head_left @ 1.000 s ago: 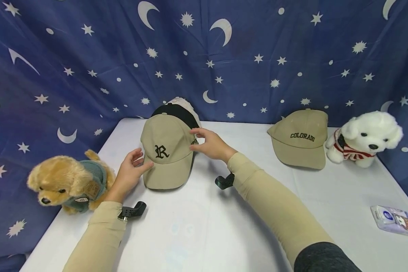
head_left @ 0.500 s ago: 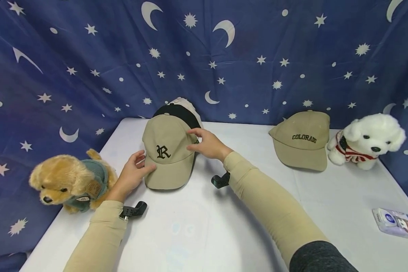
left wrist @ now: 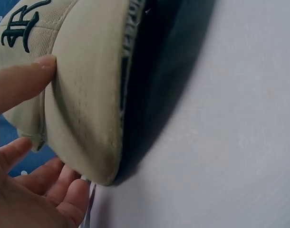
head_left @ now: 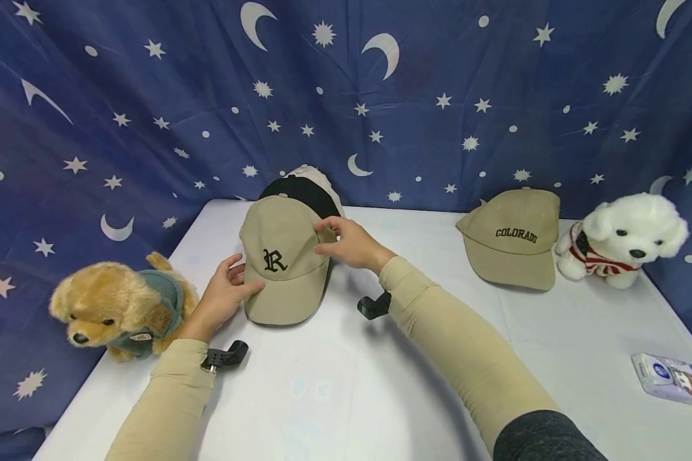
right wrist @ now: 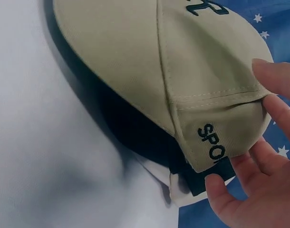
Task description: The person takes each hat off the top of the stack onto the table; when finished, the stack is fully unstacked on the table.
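Note:
A beige baseball cap [head_left: 285, 256] with a black letter R sits in front of a black cap [head_left: 308, 192] and a pale cap [head_left: 317, 176], overlapping them. My left hand [head_left: 222, 294] holds the beige cap's left side, the thumb on the seam where brim [left wrist: 88, 95] meets crown and the fingers along the edge. At the opposite side my right hand [head_left: 352, 243] pinches the crown between thumb and fingers, beside the lettering [right wrist: 211, 142]. In the right wrist view, the black cap [right wrist: 226, 168] shows beneath the beige one.
Left of the caps stands a golden plush dog [head_left: 115, 307] in a blue-green top. A tan COLORADO cap [head_left: 513, 237] and a white plush dog [head_left: 623, 237] sit at the back right. A purple-white packet [head_left: 671, 378] lies on the white table [head_left: 323, 403], before a starry blue curtain [head_left: 427, 77].
Over the last half second, the beige cap has shifted very slightly left and toward the front, with both hands on it. The head view has moved a little. The other things stay put.

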Tool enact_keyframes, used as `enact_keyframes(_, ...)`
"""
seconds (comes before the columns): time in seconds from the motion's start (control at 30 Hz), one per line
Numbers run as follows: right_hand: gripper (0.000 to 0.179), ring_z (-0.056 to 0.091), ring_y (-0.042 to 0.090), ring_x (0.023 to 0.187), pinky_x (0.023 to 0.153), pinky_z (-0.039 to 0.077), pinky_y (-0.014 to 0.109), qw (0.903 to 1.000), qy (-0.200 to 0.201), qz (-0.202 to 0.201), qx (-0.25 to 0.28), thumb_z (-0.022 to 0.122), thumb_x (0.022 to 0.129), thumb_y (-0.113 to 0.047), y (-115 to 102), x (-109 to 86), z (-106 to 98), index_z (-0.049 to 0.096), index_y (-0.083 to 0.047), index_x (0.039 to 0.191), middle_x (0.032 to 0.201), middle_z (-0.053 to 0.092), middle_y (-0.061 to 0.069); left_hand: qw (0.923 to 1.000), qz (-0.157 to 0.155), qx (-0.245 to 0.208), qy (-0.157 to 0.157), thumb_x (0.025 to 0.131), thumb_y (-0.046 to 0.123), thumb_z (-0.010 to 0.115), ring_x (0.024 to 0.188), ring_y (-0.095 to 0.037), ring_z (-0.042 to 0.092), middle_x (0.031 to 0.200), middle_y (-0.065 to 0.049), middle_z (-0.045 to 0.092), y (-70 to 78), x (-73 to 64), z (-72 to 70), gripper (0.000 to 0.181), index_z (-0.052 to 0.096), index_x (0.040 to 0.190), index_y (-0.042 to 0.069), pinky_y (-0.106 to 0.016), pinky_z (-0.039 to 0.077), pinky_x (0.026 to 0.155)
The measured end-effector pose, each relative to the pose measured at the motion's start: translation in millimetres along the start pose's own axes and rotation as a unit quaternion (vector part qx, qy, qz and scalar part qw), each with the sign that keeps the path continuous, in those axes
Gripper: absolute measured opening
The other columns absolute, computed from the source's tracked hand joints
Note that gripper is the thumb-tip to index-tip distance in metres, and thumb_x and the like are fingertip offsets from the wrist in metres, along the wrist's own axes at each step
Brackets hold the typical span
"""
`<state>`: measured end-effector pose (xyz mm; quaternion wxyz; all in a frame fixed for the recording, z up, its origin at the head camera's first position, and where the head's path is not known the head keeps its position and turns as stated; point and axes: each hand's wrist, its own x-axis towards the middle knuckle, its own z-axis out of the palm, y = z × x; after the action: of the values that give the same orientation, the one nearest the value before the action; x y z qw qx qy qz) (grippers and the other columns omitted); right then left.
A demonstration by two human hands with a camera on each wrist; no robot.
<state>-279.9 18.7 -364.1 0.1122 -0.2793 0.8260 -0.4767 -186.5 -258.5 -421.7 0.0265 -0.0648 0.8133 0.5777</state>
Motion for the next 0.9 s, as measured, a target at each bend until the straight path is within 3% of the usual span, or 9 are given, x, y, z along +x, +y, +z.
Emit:
enact_keyframes(0.1, 0.044, 0.049, 0.031, 0.122, 0.101, 0.042, 0.040, 1.0000, -0.002, -0.001, -0.008, 0.072, 0.090, -0.014, -2, -1.7, 0, 0.062, -0.006, 0.132, 0.137, 0.056, 0.009, 0.9999, 0.008, 0.004, 0.009, 0.092, 0.006, 0.070, 0.131, -0.037, 0.040, 0.155, -0.027, 0.030, 1.6, -0.7, 1.6, 0.087, 0.013, 0.158, -0.001, -0.038, 0.039, 0.104)
enact_keyframes(0.27, 0.040, 0.048, 0.030, 0.123, 0.103, 0.040, 0.042, 0.9998, 0.003, -0.009, -0.016, 0.073, 0.090, -0.014, -4, -6.3, 0, 0.064, -0.006, 0.128, 0.134, 0.055, 0.009, 0.9996, 0.017, 0.009, 0.018, 0.091, 0.006, 0.071, 0.135, -0.040, 0.035, 0.154, -0.028, 0.029, 4.4, -4.2, 3.5, 0.087, 0.016, 0.158, 0.000, -0.047, 0.033, 0.110)
enact_keyframes(0.47, 0.029, 0.051, 0.027, 0.118, 0.103, 0.041, 0.046, 0.9987, 0.012, -0.039, 0.031, 0.073, 0.089, -0.009, -4, -10.3, 3, 0.060, -0.005, 0.115, 0.122, 0.059, 0.008, 0.9998, 0.020, -0.004, 0.009, 0.090, 0.008, 0.073, 0.142, -0.042, 0.027, 0.154, -0.031, 0.025, 4.0, -7.6, 5.0, 0.092, 0.011, 0.158, 0.000, -0.051, 0.028, 0.114)
enact_keyframes(0.63, 0.030, 0.054, 0.024, 0.112, 0.097, 0.043, 0.038, 0.9974, -0.003, -0.059, 0.041, 0.074, 0.089, -0.008, -10, -12.3, 4, 0.065, -0.006, 0.118, 0.124, 0.062, 0.006, 0.9998, 0.018, 0.001, 0.013, 0.090, 0.008, 0.073, 0.140, -0.041, 0.030, 0.154, -0.029, 0.027, 1.6, -8.9, 4.9, 0.092, 0.011, 0.159, 0.002, -0.051, 0.031, 0.112)
enact_keyframes(0.77, 0.033, 0.053, 0.019, 0.116, 0.101, 0.041, 0.033, 0.9979, -0.012, -0.057, 0.028, 0.073, 0.090, -0.011, -15, -14.4, 3, 0.069, -0.005, 0.122, 0.126, 0.064, 0.006, 0.9995, 0.024, 0.016, 0.014, 0.090, 0.009, 0.074, 0.136, -0.041, 0.034, 0.152, -0.028, 0.029, 1.7, -11.3, 4.2, 0.091, 0.014, 0.158, 0.001, -0.051, 0.033, 0.110)
enact_keyframes(0.9, 0.032, 0.053, 0.018, 0.107, 0.094, 0.044, 0.031, 0.9984, -0.014, -0.052, 0.018, 0.072, 0.090, -0.012, -19, -18.0, -1, 0.070, -0.005, 0.122, 0.125, 0.065, 0.005, 0.9989, 0.029, 0.036, 0.011, 0.090, 0.013, 0.075, 0.133, -0.042, 0.037, 0.152, -0.027, 0.031, 5.6, -17.6, 2.0, 0.090, 0.018, 0.157, 0.001, -0.051, 0.035, 0.107)
